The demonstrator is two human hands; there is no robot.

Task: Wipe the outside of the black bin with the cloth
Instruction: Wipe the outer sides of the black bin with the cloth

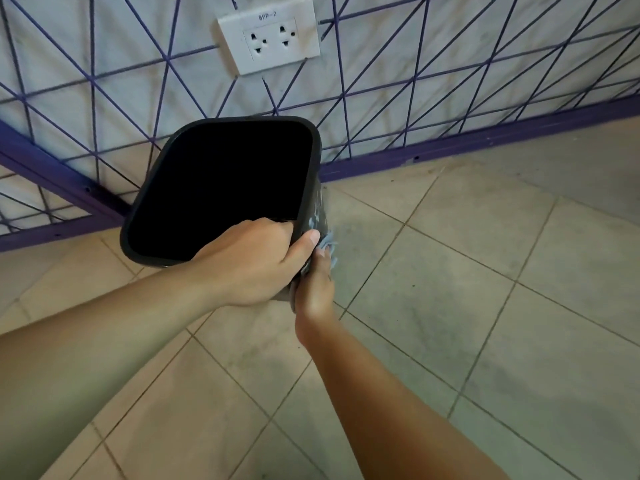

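The black bin point(221, 188) is made of smooth matte plastic, with a rounded square mouth and a thick rolled rim; its inside is fully dark. It is tilted, the mouth turned toward the camera, and it sits near the centre of the view, a little toward 11 o'clock, in front of the purple baseboard point(485, 138). The left hand point(252, 261) grasps the rim at the bin's 5 o'clock corner: the fingers are curled over the edge into the mouth and the thumb lies on the outer wall. The right hand point(317, 289) is just below it, at 5 o'clock from the bin, and presses a pale grey-blue cloth point(327, 242) against the outer side wall, with the fingers closed on the cloth; only a wrinkled, soft-looking part of it shows. The floor point(450, 306) has large beige tiles, dull and a little stained. On the wall at 12 o'clock is a white double socket point(270, 41) among thin purple lines crossing in triangles.
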